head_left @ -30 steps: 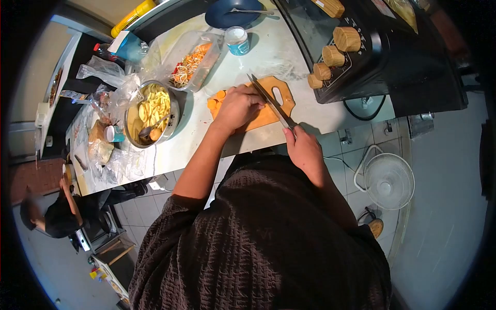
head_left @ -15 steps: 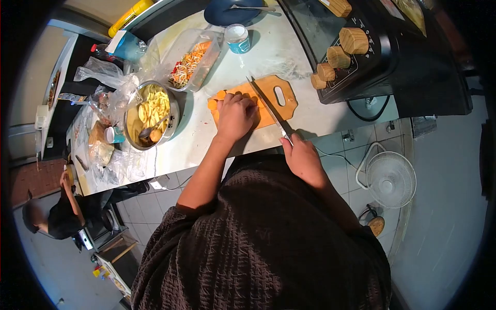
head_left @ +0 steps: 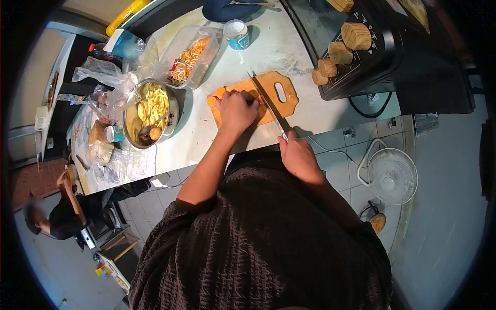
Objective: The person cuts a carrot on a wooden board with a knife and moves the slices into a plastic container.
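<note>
An orange cutting board (head_left: 288, 107) with a slot handle lies at the counter's front edge. My left hand (head_left: 237, 111) rests over its middle, fingers curled on orange vegetable pieces (head_left: 219, 93) that look like carrot; more of them show past the fingers on the board's left. My right hand (head_left: 299, 155) is closed round the handle of a knife (head_left: 268, 102), whose blade slants up and left across the board, just right of my left hand. The fingers of my left hand partly hide the pieces beneath.
Left of the board are a pot (head_left: 172, 116) of cut yellow pieces with a ladle, a plastic container (head_left: 209, 59) of shredded vegetables and plastic bags (head_left: 98, 72). A black oven (head_left: 382, 67) stands right, a fan (head_left: 391, 175) below. Another person (head_left: 67, 214) is at far left.
Both hands and the knife keep nearly the same places over the board, with a slight shift of the whole view. The other person's hands have come closer together.
</note>
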